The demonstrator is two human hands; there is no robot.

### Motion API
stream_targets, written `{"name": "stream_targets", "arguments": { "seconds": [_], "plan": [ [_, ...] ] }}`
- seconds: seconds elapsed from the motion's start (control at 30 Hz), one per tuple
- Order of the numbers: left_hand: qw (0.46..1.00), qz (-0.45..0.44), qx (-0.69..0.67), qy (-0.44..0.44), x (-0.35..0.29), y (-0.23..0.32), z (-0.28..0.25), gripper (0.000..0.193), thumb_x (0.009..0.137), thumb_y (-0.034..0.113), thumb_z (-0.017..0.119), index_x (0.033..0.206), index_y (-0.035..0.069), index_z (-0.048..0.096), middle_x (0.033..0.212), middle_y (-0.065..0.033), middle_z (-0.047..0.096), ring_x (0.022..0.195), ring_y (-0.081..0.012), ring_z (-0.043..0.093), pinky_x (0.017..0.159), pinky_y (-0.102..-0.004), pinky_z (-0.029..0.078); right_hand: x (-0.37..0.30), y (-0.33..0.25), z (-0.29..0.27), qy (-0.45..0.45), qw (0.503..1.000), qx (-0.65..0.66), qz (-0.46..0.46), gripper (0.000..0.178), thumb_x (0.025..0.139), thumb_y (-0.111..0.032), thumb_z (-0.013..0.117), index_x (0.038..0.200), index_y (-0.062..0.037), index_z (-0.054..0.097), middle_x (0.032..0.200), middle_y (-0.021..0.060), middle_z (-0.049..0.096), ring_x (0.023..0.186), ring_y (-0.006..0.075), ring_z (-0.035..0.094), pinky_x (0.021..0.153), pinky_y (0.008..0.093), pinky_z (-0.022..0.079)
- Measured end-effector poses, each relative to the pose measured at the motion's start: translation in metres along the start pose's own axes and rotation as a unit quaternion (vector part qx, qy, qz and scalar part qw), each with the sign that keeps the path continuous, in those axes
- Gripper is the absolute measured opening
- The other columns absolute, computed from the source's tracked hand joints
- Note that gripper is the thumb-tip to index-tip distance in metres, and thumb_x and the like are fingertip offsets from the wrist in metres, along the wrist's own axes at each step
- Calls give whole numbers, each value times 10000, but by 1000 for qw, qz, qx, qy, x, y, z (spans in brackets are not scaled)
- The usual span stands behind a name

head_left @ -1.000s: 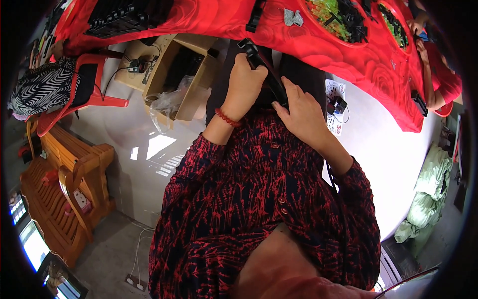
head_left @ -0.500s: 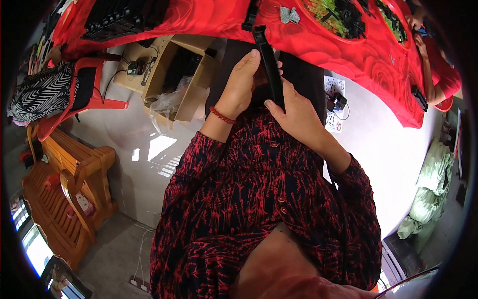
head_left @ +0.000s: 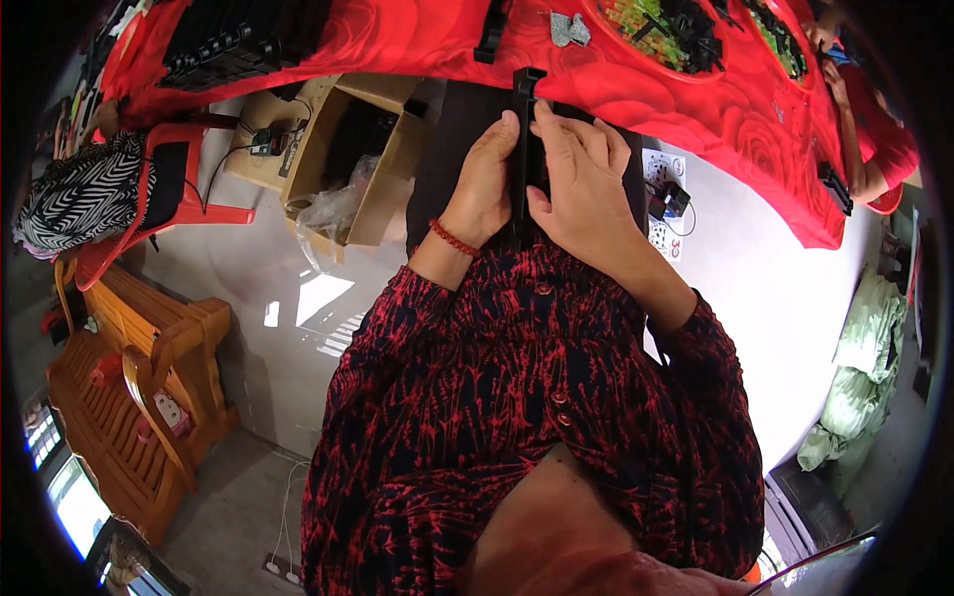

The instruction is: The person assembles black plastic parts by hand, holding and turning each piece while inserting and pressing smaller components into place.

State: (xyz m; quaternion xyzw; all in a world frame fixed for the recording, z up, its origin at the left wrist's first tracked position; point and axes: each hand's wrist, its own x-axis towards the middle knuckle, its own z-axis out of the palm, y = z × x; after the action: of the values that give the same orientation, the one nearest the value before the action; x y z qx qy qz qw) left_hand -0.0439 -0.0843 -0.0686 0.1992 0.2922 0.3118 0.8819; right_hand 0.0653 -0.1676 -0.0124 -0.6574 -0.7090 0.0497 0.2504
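A long, narrow black plastic part (head_left: 523, 149) stands nearly upright in the view above my lap, its notched end pointing at the table edge. My left hand (head_left: 481, 184) is wrapped around its left side, thumb up along it. From the right, my right hand (head_left: 586, 189) touches the part, index fingertip near the upper end and thumb lower down. Another black part (head_left: 491, 35) lies on the red tablecloth (head_left: 397, 45) just beyond. Near it is a silvery grey heart-shaped piece (head_left: 569, 30). What the fingers press on is partly hidden.
Red trays (head_left: 608, 45) hold small green and black pieces. Stacked black parts (head_left: 234, 45) sit at the far left of the table. Below stands an open cardboard box (head_left: 383, 204) with clear plastic (head_left: 338, 204). A co-worker's arm (head_left: 845, 109) is at the right; a red chair (head_left: 219, 213) is left.
The black part has turned more upright and moved slightly down and left. My right hand has shifted upward along it, its fingers now bent over the upper half.
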Motion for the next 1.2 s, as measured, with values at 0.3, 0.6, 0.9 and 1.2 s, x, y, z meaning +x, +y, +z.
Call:
{"name": "stream_targets", "arguments": {
  "seconds": [0.3, 0.6, 0.9, 1.2],
  "plan": [
    [999, 19, 23, -26, -3, 1, 1, 299, 1068, 306, 441, 1123, 56, 594, 1033, -41, 664, 961, -119, 632, 869, -293, 521, 2, 1, 7, 3, 1000, -13, -10, 925, 694, -100, 719, 1502, 26, 285, 1096, 94, 620, 1171, 263, 488, 1112, 506, 214],
    [998, -6, 54, -23, -4, 1, -1, 297, 1053, 318, 477, 1103, 51, 596, 977, -41, 672, 858, -118, 654, 772, -277, 551, -4, 9, 8, 19, 999, 24, 6, 902, 662, -103, 741, 1458, 28, 339, 1050, 75, 611, 1128, 253, 496, 1099, 511, 229],
    [997, -4, 70, -33, -6, 3, 0, 306, 1044, 329, 497, 1093, 52, 617, 958, -37, 681, 842, -105, 653, 760, -271, 547, -6, 10, 9, 41, 998, 40, 17, 845, 648, -102, 751, 1406, -6, 390, 1068, 75, 617, 1111, 251, 506, 1084, 518, 253],
    [997, -24, 50, -60, -6, 5, -2, 308, 1037, 340, 509, 1069, 61, 635, 939, -25, 689, 830, -101, 661, 752, -266, 549, -8, 9, 7, 49, 997, 50, 24, 809, 645, -104, 754, 1373, -31, 409, 1056, 81, 618, 1090, 264, 512, 1076, 528, 257]
  ]
}}
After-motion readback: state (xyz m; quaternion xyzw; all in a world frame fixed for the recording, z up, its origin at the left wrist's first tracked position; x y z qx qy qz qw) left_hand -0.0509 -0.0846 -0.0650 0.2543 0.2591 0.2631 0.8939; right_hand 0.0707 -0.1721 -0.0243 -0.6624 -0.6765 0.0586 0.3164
